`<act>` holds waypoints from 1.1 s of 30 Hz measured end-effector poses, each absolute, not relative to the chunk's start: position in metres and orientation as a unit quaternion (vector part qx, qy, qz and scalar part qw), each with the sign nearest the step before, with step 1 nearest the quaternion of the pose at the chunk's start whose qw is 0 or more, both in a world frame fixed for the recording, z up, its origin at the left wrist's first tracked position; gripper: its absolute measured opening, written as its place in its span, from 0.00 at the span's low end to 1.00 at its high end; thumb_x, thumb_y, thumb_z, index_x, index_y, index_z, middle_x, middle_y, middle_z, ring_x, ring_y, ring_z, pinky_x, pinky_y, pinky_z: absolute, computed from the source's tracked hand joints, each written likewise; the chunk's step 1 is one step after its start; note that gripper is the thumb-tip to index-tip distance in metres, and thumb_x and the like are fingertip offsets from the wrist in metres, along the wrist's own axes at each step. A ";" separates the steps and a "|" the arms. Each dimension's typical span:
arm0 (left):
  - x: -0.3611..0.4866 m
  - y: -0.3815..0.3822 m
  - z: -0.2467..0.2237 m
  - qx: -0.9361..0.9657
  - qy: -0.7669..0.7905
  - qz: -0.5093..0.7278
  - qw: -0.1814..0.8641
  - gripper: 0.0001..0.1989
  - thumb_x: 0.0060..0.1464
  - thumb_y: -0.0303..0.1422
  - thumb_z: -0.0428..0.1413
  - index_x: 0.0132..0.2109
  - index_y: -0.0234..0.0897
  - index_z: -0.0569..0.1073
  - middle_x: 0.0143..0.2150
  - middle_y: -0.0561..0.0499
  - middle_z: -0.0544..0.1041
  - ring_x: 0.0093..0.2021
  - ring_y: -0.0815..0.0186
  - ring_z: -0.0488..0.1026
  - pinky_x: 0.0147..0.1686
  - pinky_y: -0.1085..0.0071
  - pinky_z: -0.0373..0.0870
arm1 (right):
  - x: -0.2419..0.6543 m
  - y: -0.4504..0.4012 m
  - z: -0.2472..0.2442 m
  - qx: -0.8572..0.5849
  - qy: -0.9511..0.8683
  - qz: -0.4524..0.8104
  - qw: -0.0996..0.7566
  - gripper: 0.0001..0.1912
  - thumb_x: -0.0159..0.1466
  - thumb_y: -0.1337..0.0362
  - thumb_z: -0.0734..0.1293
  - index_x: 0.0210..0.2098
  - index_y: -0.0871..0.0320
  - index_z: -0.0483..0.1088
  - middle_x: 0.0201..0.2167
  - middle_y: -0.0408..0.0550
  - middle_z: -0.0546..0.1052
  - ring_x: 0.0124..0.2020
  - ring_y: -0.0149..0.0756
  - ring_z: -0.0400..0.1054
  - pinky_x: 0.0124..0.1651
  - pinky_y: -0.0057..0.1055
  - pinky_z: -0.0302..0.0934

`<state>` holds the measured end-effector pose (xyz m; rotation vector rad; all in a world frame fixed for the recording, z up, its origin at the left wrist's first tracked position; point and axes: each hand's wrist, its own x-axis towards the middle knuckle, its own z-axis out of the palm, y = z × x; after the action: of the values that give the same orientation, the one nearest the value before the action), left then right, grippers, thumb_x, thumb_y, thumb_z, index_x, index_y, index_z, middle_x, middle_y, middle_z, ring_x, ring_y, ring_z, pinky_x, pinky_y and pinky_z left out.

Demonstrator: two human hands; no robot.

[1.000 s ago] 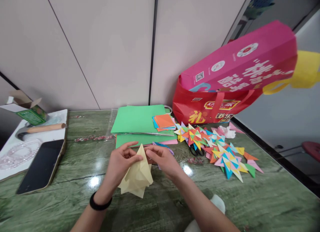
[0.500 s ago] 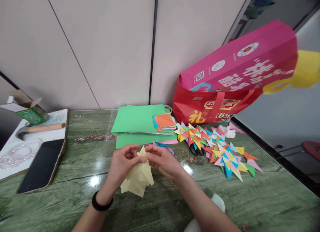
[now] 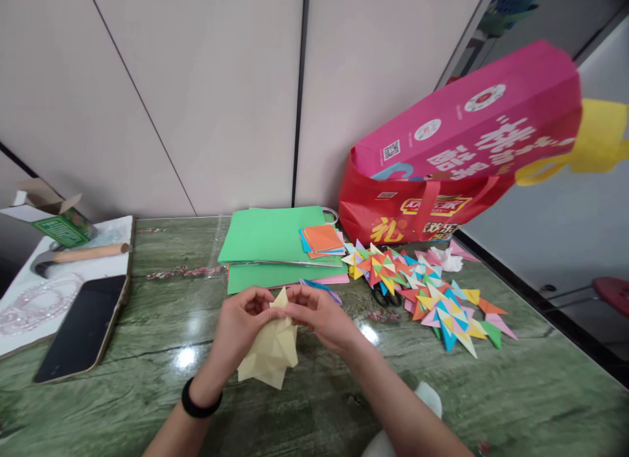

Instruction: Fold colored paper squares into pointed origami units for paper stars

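A pale yellow folded-paper star [image 3: 272,355] with several points is held between my two hands above the green marbled table. My left hand [image 3: 242,318] pinches its upper left side, thumb in front and fingers curled behind. On the other side my right hand [image 3: 319,314] grips near the top point, its thumb pressed on the paper close to my left thumb. One point sticks up between the hands. The fingertips behind the paper are hidden. Just beyond the hands lie folded blue and purple paper pieces [image 3: 322,291].
Green paper sheets [image 3: 270,234] lie behind, with small orange and blue squares [image 3: 322,238] on top. Multicoloured paper stars [image 3: 442,299] cover the right, partly over black scissors [image 3: 386,298]. A red bag [image 3: 378,208] stands behind. At left are a phone [image 3: 81,326] and a wooden-handled tool [image 3: 91,252].
My right thumb has shifted slightly left, onto the paper near the top point. The star's right side has drawn in a little toward the left.
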<state>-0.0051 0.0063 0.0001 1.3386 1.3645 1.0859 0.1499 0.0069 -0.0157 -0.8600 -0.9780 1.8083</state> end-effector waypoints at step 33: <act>-0.003 0.005 -0.004 0.527 0.565 0.453 0.445 0.10 0.38 0.36 0.63 0.28 0.35 0.73 0.26 0.51 0.77 0.25 0.66 0.72 0.25 0.72 0.68 | 0.148 0.009 -0.029 -0.430 -0.478 0.607 0.466 0.12 0.46 0.59 0.72 0.26 0.59 0.71 0.25 0.43 0.75 0.25 0.30 0.66 0.31 0.29 0.61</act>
<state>-0.0027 0.0050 -0.0043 1.3056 1.4015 1.1226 0.1484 0.0093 -0.0293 -1.0563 -1.1743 1.4897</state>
